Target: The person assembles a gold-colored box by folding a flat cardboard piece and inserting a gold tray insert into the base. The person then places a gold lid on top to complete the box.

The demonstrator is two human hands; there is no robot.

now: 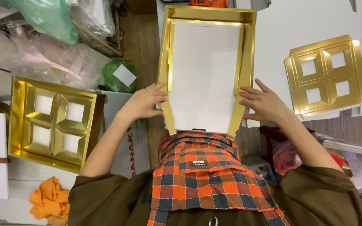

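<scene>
Gold-walled shallow cardboard box tray point(166, 58) with a white rectangular panel point(204, 75) lying in it rested against the person's orange-and-grey checked apron point(206, 167), reaching away over the white desk point(281, 37). Left hand point(145, 102) and right hand point(262, 104) each lay open, fingers spread flat on the near gold side flaps, clasping nothing; pressing both sides evenly would, I judged, seat the panel squarely. Beyond, a gold four-window divider insert point(327, 75) lay to the right on the desk, another gold four-window tray point(53, 123) to the left.
</scene>
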